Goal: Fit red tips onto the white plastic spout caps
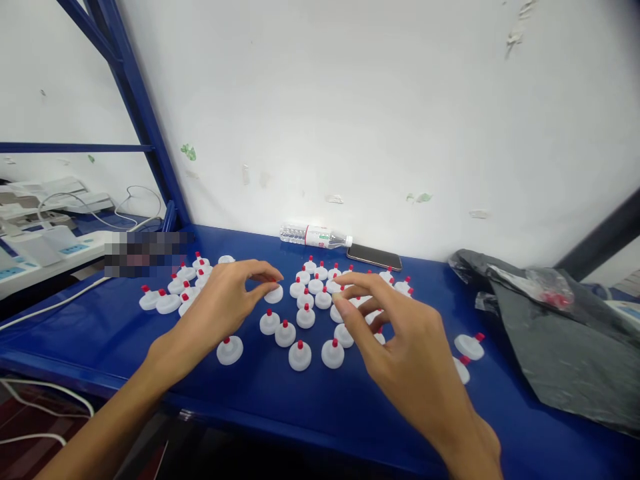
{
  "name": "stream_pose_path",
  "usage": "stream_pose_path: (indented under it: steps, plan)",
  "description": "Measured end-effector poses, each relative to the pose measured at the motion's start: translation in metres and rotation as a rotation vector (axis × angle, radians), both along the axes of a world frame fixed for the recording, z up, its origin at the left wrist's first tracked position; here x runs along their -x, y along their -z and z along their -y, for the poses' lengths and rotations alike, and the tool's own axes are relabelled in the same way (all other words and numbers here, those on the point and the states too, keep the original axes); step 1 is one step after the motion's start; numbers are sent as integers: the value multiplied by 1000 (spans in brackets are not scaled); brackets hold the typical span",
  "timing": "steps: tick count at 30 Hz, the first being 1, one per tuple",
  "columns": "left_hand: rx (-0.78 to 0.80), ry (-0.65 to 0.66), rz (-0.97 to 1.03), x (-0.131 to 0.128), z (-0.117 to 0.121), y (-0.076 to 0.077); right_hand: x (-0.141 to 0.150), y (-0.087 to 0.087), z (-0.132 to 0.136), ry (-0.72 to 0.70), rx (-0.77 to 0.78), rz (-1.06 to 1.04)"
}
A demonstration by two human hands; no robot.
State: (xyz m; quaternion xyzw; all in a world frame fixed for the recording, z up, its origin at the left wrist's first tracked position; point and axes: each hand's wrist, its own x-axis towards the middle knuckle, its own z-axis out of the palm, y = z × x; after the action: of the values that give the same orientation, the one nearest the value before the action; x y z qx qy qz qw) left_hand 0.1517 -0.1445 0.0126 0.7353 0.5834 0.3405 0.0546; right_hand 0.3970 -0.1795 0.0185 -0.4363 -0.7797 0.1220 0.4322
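Many white round caps with red tips (300,357) stand on the blue table (310,413), in a middle group and a smaller left group. My left hand (227,293) pinches one white cap with a red tip (273,294) between thumb and forefinger, at the left of the middle group. My right hand (400,333) hovers over the right part of that group, fingers curved and a small gap between thumb and forefinger. It hides several caps behind it. A single cap (229,351) stands by my left forearm. Two tilted caps (469,347) lie right of my right hand.
A clear plastic bottle (320,237) lies along the wall, with a phone (375,257) beside it. At right is a dark grey plastic bag (555,353) with a small clear bag of red pieces (555,297). Power strips (65,250) and white cables sit at left.
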Motion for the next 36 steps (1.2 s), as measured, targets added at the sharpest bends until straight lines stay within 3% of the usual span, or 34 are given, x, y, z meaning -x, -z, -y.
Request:
stream_pose_path:
  steps: [6, 10, 14, 18, 24, 29, 31, 33, 36]
  plan:
    - [201, 58, -77, -2, -13, 12, 0, 3, 0, -18, 17, 51]
    - [181, 47, -99, 8, -13, 9, 0, 1, 0, -29, 21, 64]
    - [47, -85, -179, 38, -16, -1, 0, -3, 0, -39, 49, 59]
    - [13, -206, -326, 79, -39, -10, 0, -4, 0, -46, 72, 61]
    - [311, -200, -631, 98, -86, -18, 2, -6, 2, -53, 87, 81]
    - [387, -169, -701, 92, -96, -14, 1, -1, 0, -51, 67, 70]
    - [346, -151, -627, 82, -87, -19, 1, 3, -2, -35, 29, 45]
    - [309, -70, -411, 63, -69, -28, 1, 7, -4, -25, 1, 19]
    - [355, 242, 30, 20, -31, -41, 4, 10, -6, -48, 8, 6]
